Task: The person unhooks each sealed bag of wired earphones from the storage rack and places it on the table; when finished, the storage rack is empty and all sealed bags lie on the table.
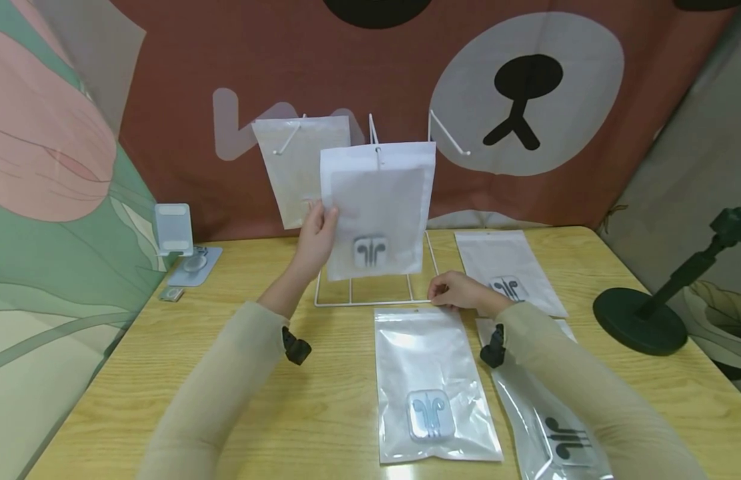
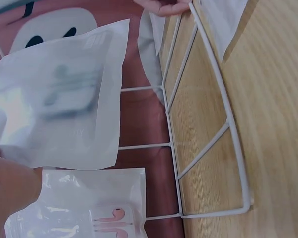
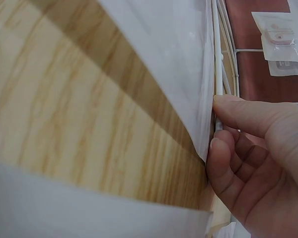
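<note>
A white pouch [image 1: 379, 207] with an earphone case showing through hangs from the middle hook of a white wire rack [image 1: 376, 305]. My left hand [image 1: 318, 233] pinches the pouch's left edge, and in the left wrist view part of the hand [image 2: 12, 191] is hidden. Behind it, a second pouch [image 1: 304, 160] hangs on the left hook. My right hand [image 1: 463, 292] grips the front right corner of the rack's base; in the right wrist view thumb and fingers pinch the wire [image 3: 218, 79]. Just in front of that hand lies a clear-faced pouch [image 1: 406, 353] with an earphone case [image 1: 430, 415].
Another pouch [image 1: 502, 260] lies on the table's right side, and one [image 1: 544, 413] lies partly under my right forearm. A black stand [image 1: 640, 320] rises at the right edge. At the far left are a folding phone stand [image 1: 174, 230] and a small square item [image 1: 171, 294].
</note>
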`<state>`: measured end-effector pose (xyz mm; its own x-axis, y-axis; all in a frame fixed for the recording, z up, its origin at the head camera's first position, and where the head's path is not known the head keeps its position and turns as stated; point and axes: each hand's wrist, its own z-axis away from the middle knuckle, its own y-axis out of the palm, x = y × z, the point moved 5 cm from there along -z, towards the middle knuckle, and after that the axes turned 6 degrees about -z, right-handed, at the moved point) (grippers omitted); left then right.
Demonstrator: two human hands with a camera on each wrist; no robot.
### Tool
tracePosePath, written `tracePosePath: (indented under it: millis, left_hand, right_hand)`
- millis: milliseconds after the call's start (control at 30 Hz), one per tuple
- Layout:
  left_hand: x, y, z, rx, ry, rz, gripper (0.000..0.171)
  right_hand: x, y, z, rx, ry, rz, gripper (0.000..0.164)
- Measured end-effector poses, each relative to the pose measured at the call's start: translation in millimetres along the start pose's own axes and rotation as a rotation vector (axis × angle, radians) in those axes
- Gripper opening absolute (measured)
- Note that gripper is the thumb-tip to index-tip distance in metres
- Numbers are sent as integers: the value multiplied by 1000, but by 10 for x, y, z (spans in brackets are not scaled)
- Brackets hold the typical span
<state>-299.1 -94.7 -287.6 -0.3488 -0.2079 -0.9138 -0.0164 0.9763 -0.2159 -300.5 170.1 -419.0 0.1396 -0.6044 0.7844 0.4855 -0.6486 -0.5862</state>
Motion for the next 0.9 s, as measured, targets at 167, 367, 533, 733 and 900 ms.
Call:
tracePosePath:
  millis: [167,367,533,733,900]
  left_hand:
    - [-33,-5,123,31,-33,36,35]
    - [-34,-9,222,56,-43,76,36]
    - [-39,-11,287,59,-62,62,36]
    - [-71,-17,331,49,-72,62,33]
    - [-94,-24,348,45,-77,74,31]
  right_hand:
    - [11,-7,5,4,-6,-5,6]
    - [31,-7,14,7,-13,-8,6]
    - [27,-1,16,9,-8,-9,6]
    - [17,5,19,11,0,-15,6]
    - [2,5,3,5,26,-9,6]
